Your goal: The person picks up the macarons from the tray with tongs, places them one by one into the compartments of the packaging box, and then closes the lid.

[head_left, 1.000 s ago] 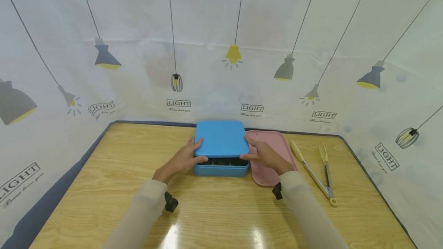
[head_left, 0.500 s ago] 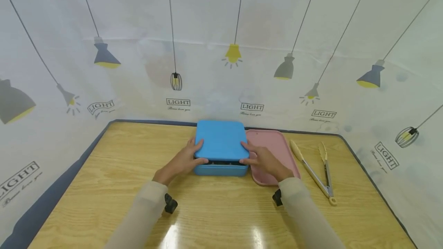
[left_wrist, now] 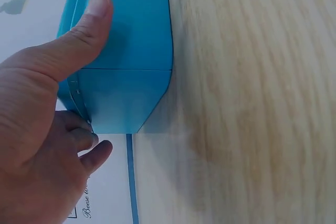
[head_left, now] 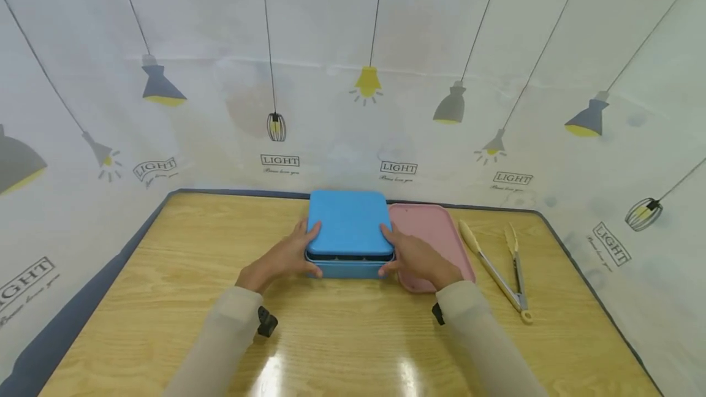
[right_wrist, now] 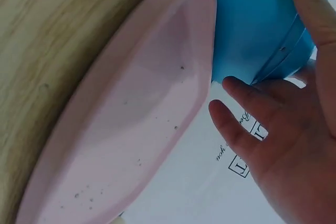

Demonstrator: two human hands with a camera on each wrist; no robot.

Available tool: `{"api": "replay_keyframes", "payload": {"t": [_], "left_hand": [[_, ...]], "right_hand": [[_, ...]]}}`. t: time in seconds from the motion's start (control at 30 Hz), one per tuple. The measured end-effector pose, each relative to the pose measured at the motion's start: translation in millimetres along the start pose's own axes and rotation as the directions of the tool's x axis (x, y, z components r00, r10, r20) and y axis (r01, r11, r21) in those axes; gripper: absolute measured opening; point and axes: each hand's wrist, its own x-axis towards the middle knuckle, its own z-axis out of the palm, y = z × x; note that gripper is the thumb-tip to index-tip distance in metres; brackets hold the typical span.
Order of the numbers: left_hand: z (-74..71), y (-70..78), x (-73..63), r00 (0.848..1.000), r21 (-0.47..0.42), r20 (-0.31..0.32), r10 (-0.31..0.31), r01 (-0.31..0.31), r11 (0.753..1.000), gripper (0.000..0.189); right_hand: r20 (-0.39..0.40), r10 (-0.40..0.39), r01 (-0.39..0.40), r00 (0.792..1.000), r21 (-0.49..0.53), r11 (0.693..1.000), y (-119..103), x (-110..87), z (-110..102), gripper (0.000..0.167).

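Observation:
A blue lunch box (head_left: 349, 270) stands near the table's back edge. Its flat blue lid (head_left: 349, 220) lies over it, with a dark gap along the front. From the left side, my left hand (head_left: 281, 257) grips box and lid, thumb at the front and fingertips on the lid. My right hand (head_left: 418, 256) holds the opposite side in the same way. In the left wrist view, the thumb (left_wrist: 86, 35) presses the box front below the rim. The right wrist view has the thumb (right_wrist: 314, 9) on the box wall, two fingers standing apart from it.
A pink tray (head_left: 432, 225) lies against the box's right side, partly under my right forearm. Farther right are spread tongs (head_left: 499, 277) with pale yellow tips. A printed cloth (head_left: 331, 90) rises behind the wooden table (head_left: 342, 336).
The lid's front edge has come down and the gap has narrowed. Both thumbs have slid from the lid's edge down to the box front.

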Motion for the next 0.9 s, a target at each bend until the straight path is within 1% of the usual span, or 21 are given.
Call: {"api": "replay_keyframes", "payload": {"t": [0.07,0.13,0.27,0.43,0.57,0.7,0.8,0.87,0.9], "left_hand": [[0.3,-0.3,-0.3,1.0,0.022,-0.017,0.003,-0.002,1.0,0.117],[0.3,-1.4,-0.7,0.999,0.036,-0.032,0.007,-0.006,0.999,0.116],[1.4,-4.1,-2.7,0.997,0.06,-0.075,0.025,-0.021,0.998,0.113],[5.2,-4.6,-6.6,0.991,0.083,-0.12,0.052,-0.043,0.996,0.107],[7.9,-2.9,-9.5,0.985,0.125,-0.153,0.075,-0.056,0.991,0.103],[12.1,-2.4,-12.2,0.979,0.177,-0.181,0.097,-0.064,0.982,0.099],[16.8,-2.2,-14.7,0.974,0.205,-0.201,0.106,-0.064,0.977,0.095],[18.9,-1.5,-16.8,0.971,0.216,-0.211,0.108,-0.061,0.975,0.093],[19.3,-1.1,-17.4,0.97,0.214,-0.218,0.107,-0.059,0.975,0.093]], "right_hand": [[-0.034,0.004,-0.005,0.999,-0.047,0.999,-3,0.3,0,0.108],[-0.054,0.004,-0.008,0.999,-0.068,0.998,-6,0.3,1,0.105],[-0.073,-0.006,-0.004,0.997,-0.134,0.991,-10,-0.5,2,0.101],[-0.092,-0.012,-0.009,0.996,-0.229,0.973,-15,-3.1,5,0.095],[-0.101,-0.017,-0.01,0.995,-0.26,0.966,-19,-5.8,7,0.092],[-0.113,-0.03,-0.009,0.993,-0.332,0.943,-21,-8.6,11,0.087],[-0.126,-0.057,0.0,0.99,-0.411,0.911,-20,-10.4,15,0.084],[-0.136,-0.079,0.011,0.988,-0.441,0.897,-19,-11.0,18,0.083],[-0.141,-0.088,0.017,0.986,-0.439,0.898,-20,-11.5,18,0.082]]}}
